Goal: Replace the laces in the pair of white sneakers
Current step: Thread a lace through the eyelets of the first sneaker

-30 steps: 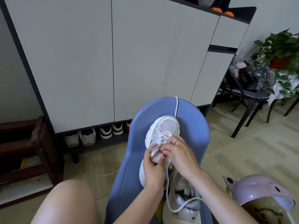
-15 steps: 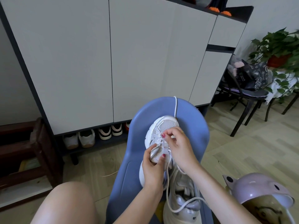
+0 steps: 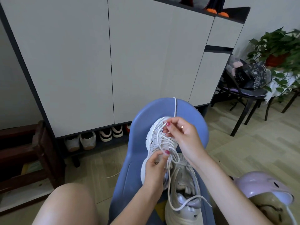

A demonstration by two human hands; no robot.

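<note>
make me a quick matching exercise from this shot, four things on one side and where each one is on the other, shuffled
Things:
1. right hand
2. left hand
3. second sneaker
4. potted plant

Places:
A. far right, behind the dark chair
B. gripping the side of the white sneaker on the blue chair
C. pinching the white lace near that sneaker's toe
D. lying nearer the person, a loose lace across its opening

Pairs: 1-C, 2-B, 3-D, 4-A

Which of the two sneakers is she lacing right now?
The farther sneaker, under both hands; the nearer sneaker lies untouched, with no lace through its eyelets.
</note>
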